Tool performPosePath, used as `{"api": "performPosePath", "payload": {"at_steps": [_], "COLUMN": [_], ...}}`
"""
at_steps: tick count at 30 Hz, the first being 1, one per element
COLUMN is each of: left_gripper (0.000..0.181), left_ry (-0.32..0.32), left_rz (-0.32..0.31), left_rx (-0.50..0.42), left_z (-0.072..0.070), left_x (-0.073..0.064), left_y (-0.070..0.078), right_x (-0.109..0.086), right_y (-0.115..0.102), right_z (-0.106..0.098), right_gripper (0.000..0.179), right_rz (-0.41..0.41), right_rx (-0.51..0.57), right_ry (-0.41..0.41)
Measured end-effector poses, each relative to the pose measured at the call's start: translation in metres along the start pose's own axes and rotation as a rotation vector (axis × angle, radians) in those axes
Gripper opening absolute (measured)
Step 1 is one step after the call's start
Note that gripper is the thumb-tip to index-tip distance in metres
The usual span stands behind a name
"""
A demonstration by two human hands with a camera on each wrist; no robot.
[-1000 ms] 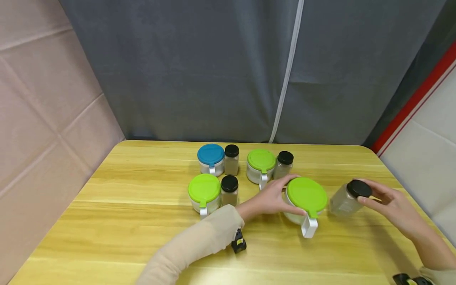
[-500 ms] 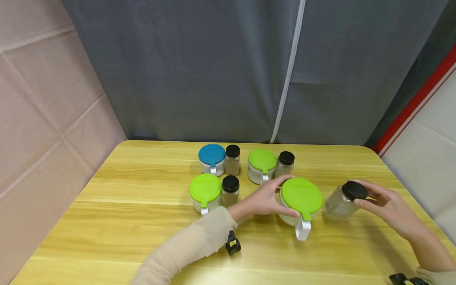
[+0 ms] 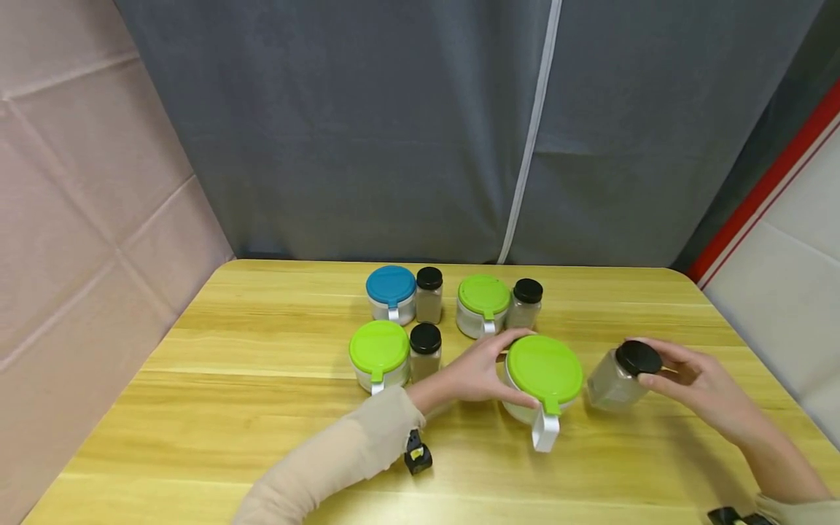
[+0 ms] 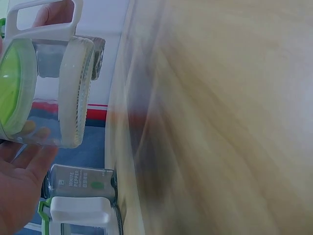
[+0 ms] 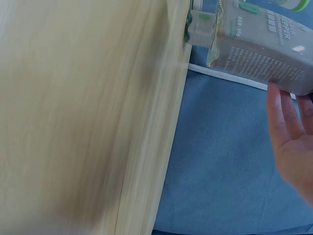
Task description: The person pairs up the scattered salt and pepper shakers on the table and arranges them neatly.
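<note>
My left hand [image 3: 482, 372] grips a clear seasoning pot with a green lid [image 3: 545, 370] and a white handle pointing toward me. Fingers and thumb span its left side. In the left wrist view the pot's pale base [image 4: 76, 93] appears clear of the tabletop. To its right, my right hand [image 3: 698, 383] pinches the black cap of a clear spice jar [image 3: 612, 385], which tilts with its base toward the pot. Printed lettering covers that jar's side [image 5: 264, 46] in the right wrist view. Its base also seems raised off the table.
Behind stand a blue-lidded pot [image 3: 391, 288], a green-lidded pot [image 3: 484, 297] and two black-capped jars [image 3: 429, 295] [image 3: 523, 306]. Front left, another green-lidded pot [image 3: 379, 350] sits beside a black-capped jar [image 3: 425, 346]. A grey curtain [image 3: 367, 146] hangs behind the wooden table [image 3: 216, 408].
Both hands have shifted left and slightly toward me, carrying the green-lidded pot and the spice jar. The pots and jars standing on the table have stayed in place.
</note>
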State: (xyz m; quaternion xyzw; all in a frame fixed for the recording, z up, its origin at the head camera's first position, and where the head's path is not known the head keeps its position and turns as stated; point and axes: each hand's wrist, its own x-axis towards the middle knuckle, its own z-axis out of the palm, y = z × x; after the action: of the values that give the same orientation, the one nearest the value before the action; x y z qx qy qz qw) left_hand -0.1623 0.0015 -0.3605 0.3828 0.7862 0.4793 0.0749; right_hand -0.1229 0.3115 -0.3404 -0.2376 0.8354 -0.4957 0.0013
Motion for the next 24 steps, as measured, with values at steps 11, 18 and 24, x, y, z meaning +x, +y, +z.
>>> {"api": "performPosePath", "payload": {"at_steps": [11,18,24], "left_gripper": [0.086,0.085,0.086], "left_ry": [-0.007,-0.016,-0.015], "left_rz": [-0.013,-0.003,-0.014], "left_rx": [-0.01,-0.01,-0.021], "left_z": [-0.004,-0.006,-0.009], "left_x": [-0.01,-0.016,-0.023], "left_y": [-0.003,-0.005,-0.006], "right_x": [0.004,0.006,0.008], "right_y": [-0.005,-0.005,-0.006], "right_z": [0.011,0.016,0.021], "right_gripper": [0.045,0.044,0.044], "right_rz": [0.008,0.005,0.005], "right_rx": [0.046,0.052,0.089], "right_ry": [-0.031,-0.031,-0.044]}}
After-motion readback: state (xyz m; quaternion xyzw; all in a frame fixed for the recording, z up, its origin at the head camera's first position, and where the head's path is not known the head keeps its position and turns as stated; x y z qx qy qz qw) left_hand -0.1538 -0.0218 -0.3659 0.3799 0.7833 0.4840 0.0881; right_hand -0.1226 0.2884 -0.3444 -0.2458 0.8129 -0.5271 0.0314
